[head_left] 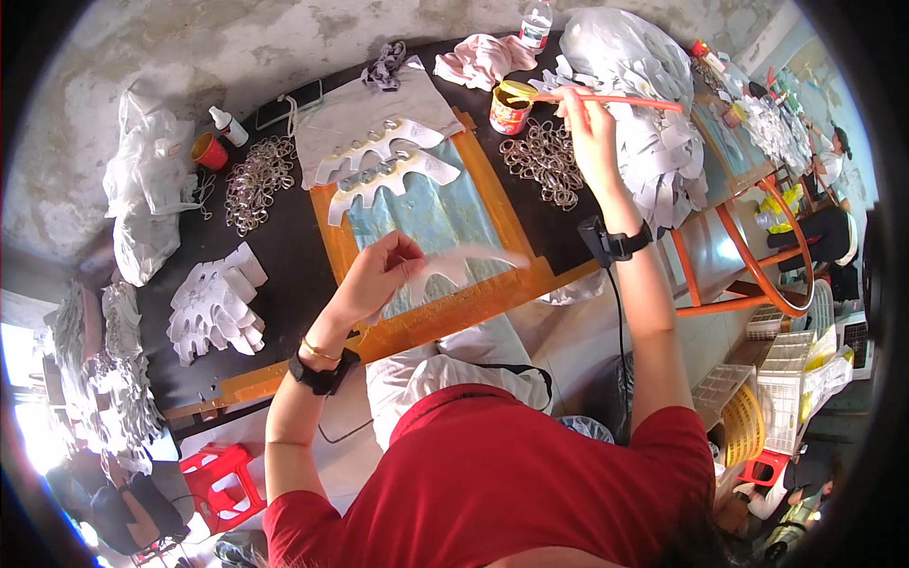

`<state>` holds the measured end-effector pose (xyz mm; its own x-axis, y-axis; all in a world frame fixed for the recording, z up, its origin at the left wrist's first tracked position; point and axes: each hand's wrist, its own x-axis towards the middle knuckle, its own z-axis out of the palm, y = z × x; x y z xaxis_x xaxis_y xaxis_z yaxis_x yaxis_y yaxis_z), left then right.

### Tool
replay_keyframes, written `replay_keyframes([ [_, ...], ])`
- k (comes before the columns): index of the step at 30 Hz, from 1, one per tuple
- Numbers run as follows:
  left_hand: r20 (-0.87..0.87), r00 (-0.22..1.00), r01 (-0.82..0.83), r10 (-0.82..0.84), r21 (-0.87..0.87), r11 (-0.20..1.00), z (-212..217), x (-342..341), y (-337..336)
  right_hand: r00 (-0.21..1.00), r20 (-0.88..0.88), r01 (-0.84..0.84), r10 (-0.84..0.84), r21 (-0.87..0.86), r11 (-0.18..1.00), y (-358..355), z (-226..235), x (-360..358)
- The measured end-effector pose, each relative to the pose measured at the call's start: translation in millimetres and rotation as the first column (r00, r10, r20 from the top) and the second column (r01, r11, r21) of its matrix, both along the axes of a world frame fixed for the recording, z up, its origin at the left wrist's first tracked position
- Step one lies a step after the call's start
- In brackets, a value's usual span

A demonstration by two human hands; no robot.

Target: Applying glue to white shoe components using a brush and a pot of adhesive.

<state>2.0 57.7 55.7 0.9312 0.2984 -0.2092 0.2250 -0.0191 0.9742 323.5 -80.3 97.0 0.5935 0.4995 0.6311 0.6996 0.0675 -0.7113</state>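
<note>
Pinched in the fingers of my left hand (377, 276) is a white scalloped piece (464, 269), slightly blurred, above the near part of the blue-covered board (433, 213). My right hand (591, 137) grips the red stick of a brush (632, 100). The brush's other end reaches the mouth of a yellow-rimmed can (509, 115); its tip is hidden. On the far part of the board, two white scalloped pieces lie with metal rings along them, the nearer piece (431, 168) and the farther piece (417, 135).
Metal rings lie in a left heap (258, 187) and a right heap (544, 168). White pieces (218, 308) are stacked at left, more (663, 156) at right. Around the table are a red cup (209, 151), a bottle (536, 26), pink cloth (483, 61) and an orange-framed stool (739, 251). Other people sit farther off.
</note>
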Motion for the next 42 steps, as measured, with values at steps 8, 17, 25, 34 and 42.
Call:
replay_keyframes([
  [8,0.057,0.988,-0.113,0.143,0.897,0.428,5.9,-23.8,-15.8,0.988,0.145,0.065,-0.05,-0.1,0.993,27.4,-33.9,18.9],
  [17,0.095,0.982,-0.176,0.162,0.766,0.618,4.8,-61.6,-41.0,0.99,0.111,0.094,-0.088,-0.058,0.994,34.7,-54.5,30.8],
  [25,0.197,0.926,-0.367,0.322,0.67,0.645,-14.3,-64.2,-52.8,0.938,-0.346,0.07,-0.019,0.135,0.988,18.5,-57.2,25.5],
  [34,0.219,0.909,-0.402,0.354,0.686,0.607,-20.7,-57.4,-56.7,0.975,0.18,0.135,-0.13,-0.017,0.991,37.9,-53.2,29.3],
  [42,0.298,0.862,-0.482,0.411,0.735,0.478,-34.7,-58.5,-51.4,0.96,-0.281,0.029,-0.007,0.074,0.997,28.0,-58.0,31.5],
])
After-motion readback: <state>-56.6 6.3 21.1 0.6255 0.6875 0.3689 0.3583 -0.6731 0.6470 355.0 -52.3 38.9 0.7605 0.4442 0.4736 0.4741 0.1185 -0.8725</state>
